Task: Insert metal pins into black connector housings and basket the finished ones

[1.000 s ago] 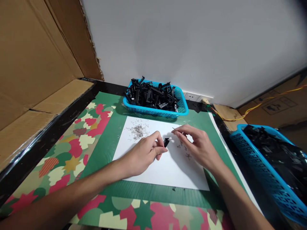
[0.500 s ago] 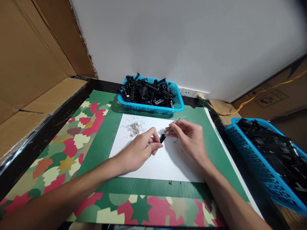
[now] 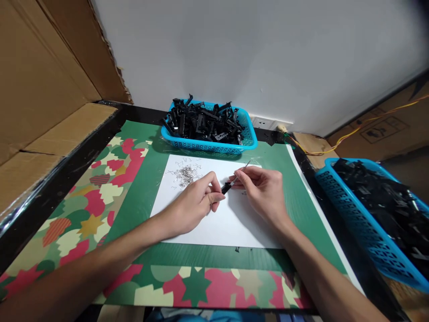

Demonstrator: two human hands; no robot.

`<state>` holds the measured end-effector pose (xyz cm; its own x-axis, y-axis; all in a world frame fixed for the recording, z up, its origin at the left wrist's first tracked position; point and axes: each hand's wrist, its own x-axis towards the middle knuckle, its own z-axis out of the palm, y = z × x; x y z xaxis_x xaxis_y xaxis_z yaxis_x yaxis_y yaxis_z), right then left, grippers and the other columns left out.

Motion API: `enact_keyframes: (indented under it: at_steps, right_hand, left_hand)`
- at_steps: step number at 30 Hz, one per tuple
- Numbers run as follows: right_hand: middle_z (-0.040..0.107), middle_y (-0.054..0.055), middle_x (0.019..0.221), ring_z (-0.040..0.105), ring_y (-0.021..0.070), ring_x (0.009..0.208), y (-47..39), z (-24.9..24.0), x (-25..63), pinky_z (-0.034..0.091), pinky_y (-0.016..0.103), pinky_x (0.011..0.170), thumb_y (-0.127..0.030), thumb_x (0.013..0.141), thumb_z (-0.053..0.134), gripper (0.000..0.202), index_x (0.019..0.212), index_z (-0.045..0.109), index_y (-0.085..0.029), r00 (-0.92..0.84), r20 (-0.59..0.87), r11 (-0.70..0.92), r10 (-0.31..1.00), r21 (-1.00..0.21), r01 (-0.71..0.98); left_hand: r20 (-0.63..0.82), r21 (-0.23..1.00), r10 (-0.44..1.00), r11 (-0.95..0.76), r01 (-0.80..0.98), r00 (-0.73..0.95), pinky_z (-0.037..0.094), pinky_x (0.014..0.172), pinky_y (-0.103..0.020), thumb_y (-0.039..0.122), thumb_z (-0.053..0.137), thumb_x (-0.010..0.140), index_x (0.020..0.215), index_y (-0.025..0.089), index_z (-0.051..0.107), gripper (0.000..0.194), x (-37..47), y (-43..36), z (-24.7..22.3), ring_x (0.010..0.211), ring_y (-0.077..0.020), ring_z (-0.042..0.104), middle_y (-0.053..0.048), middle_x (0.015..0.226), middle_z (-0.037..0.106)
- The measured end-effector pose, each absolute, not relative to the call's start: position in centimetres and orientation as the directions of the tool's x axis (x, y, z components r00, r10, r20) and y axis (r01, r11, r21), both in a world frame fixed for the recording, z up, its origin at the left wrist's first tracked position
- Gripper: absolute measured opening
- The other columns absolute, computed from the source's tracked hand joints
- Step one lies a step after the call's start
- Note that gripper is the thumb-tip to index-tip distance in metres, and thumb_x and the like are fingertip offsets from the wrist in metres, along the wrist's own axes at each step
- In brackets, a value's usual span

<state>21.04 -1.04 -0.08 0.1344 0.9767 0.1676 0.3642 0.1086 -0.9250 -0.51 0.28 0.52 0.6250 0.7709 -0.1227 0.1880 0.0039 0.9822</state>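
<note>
Between the thumb and fingers of my left hand [image 3: 197,203] is a small black plastic part [image 3: 226,188], held above a white sheet [image 3: 208,228]. My right hand [image 3: 263,190] pinches a thin metal tool [image 3: 246,166] that slants down to the left. The tool's lower end meets the upper end of the black part; the exact contact is too small to tell. A pile of tiny metal wire pieces [image 3: 187,175] lies on the sheet's upper left. A few more tiny pieces show beside my right fingers.
Behind the sheet stands a blue basket [image 3: 208,145] full of black parts. Another blue basket [image 3: 362,219] of black parts stands at the right. Cardboard [image 3: 40,67] rises at the left. A yellow cable [image 3: 338,142] runs from a wall socket [image 3: 262,122].
The tool in my right hand has come down onto the black part, closing the small gap between them. The whole view has shifted slightly.
</note>
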Motion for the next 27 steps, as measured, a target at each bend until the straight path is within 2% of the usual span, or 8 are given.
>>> enact_keyframes:
  at_steps: [7,11,14,17,20,22,24,27]
  right_hand:
    - [0.078,0.010,0.085,0.075,0.0224,0.073,-1.4,-0.2,20.5,0.065,0.039,0.075,-0.041,0.099,0.066,0.027,0.088,0.077,-0.019,0.142,0.245,0.144,0.959,-0.853,0.501]
    - [0.075,0.009,0.095,0.072,0.0227,0.085,-1.7,1.6,21.2,0.059,0.038,0.081,-0.041,0.106,0.055,0.026,0.106,0.071,-0.021,0.151,0.355,0.234,0.923,-0.827,0.512]
    - [0.070,0.006,0.094,0.065,0.0208,0.082,-2.0,3.1,22.3,0.053,0.036,0.078,-0.040,0.110,0.047,0.027,0.115,0.068,-0.024,-0.037,0.346,0.296,0.938,-0.737,0.607]
    - [0.067,0.004,0.091,0.060,0.0197,0.079,-2.3,3.7,22.9,0.049,0.034,0.077,-0.040,0.108,0.055,0.021,0.112,0.069,-0.024,-0.261,0.298,0.395,0.918,-0.648,0.651]
    - [0.066,0.004,0.089,0.061,0.0192,0.081,-2.4,3.9,22.8,0.048,0.032,0.077,-0.035,0.108,0.058,0.018,0.105,0.071,-0.022,-0.353,0.340,0.490,0.871,-0.571,0.658]
    - [0.067,0.005,0.088,0.062,0.0198,0.083,-2.5,4.4,23.0,0.048,0.032,0.079,-0.032,0.108,0.056,0.019,0.103,0.072,-0.022,-0.342,0.383,0.505,0.858,-0.509,0.698]
    - [0.069,0.006,0.089,0.064,0.0213,0.086,-2.7,5.4,24.4,0.049,0.034,0.081,-0.030,0.107,0.057,0.019,0.102,0.073,-0.022,-0.258,0.451,0.458,0.854,-0.418,0.784]
    - [0.075,0.008,0.096,0.068,0.0235,0.090,-3.6,7.3,30.1,0.049,0.035,0.084,-0.030,0.104,0.061,0.018,0.097,0.075,-0.021,-0.016,0.570,0.247,0.821,-0.330,0.911]
  left_hand:
    - [-0.142,0.985,0.742,0.043,0.166,0.655,0.033,0.057,-0.025,0.034,0.054,0.105,0.096,0.023,0.048,0.016,-0.7,0.6,0.9,0.060,-0.0119,0.044,0.003,0.073,0.058]
    - [-0.079,0.996,0.726,0.082,0.027,0.683,0.031,0.057,-0.025,0.045,0.052,0.108,0.101,0.024,0.047,0.023,-0.9,0.7,1.2,0.062,-0.0115,0.042,0.004,0.074,0.053]
    - [-0.067,0.977,0.726,0.185,-0.101,0.684,0.029,0.058,-0.024,0.051,0.051,0.109,0.102,0.024,0.046,0.028,-1.0,0.7,1.4,0.062,-0.0110,0.040,0.004,0.074,0.050]
    - [-0.050,0.936,0.710,0.279,-0.216,0.703,0.029,0.057,-0.023,0.051,0.050,0.109,0.102,0.025,0.045,0.027,-0.9,0.7,1.5,0.060,-0.0103,0.042,0.004,0.073,0.051]
    - [-0.036,0.919,0.676,0.311,-0.241,0.736,0.039,0.059,-0.025,0.051,0.044,0.111,0.104,0.025,0.043,0.027,-0.8,0.7,1.5,0.062,-0.0127,0.053,0.001,0.076,0.061]
    - [-0.028,0.936,0.690,0.272,-0.223,0.723,0.047,0.059,-0.028,0.053,0.044,0.110,0.112,0.026,0.042,0.028,-0.7,0.6,1.6,0.069,-0.0173,0.064,-0.005,0.093,0.069]
    - [-0.027,0.968,0.757,0.182,-0.171,0.653,0.051,0.059,-0.029,0.056,0.044,0.110,0.128,0.028,0.041,0.034,-0.6,0.6,1.6,0.078,-0.0190,0.068,-0.010,0.118,0.069]
    - [0.012,0.996,0.836,0.039,-0.081,0.548,0.050,0.058,-0.026,0.054,0.048,0.108,0.132,0.027,0.047,0.036,-0.8,1.0,1.3,0.080,-0.0165,0.064,-0.010,0.123,0.066]
